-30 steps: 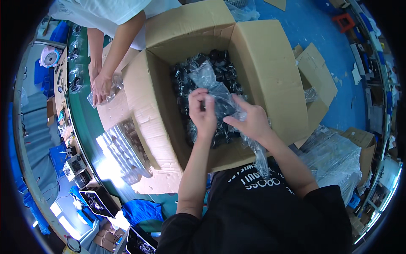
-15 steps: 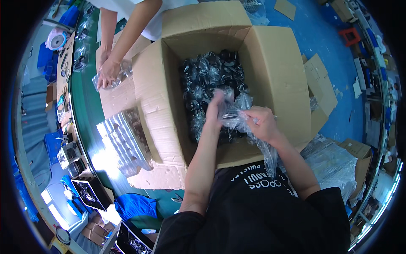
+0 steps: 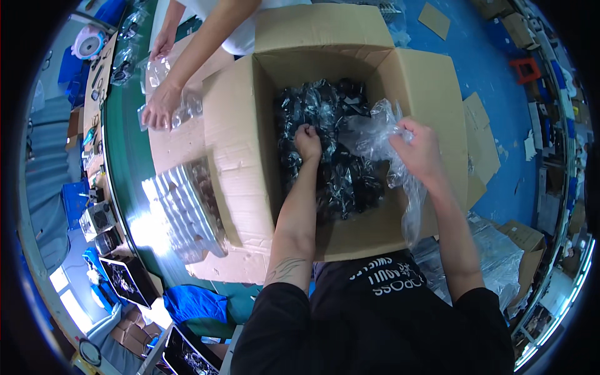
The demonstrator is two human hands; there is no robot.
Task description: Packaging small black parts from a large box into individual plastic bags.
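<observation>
A big open cardboard box (image 3: 239, 131) stands in front of me. Inside lie several black items wrapped in clear plastic (image 3: 350, 187); I cannot tell what they are. My right hand (image 3: 417, 150), closed in a fist over the box's right side, grips a crumpled clear plastic bag (image 3: 382, 128). The bag's loose end hangs down toward the near rim. Deep in the box, my left hand (image 3: 308, 144) has its fingers curled just over the wrapped black items. What it holds, if anything, is hidden.
Left of the box, a stack of clear molded plastic trays (image 3: 187, 209) leans on cardboard. Beyond it, a co-worker's hands (image 3: 164, 103) handle clear trays on a green table (image 3: 128, 162). Plastic-covered goods (image 3: 481, 250) stand at the right; cardboard sheets (image 3: 482, 137) lie on the blue floor.
My hands have moved apart: the right went up and right with the plastic bag, the left let go of it and moved left over the black items. The co-worker's hands have spread apart.
</observation>
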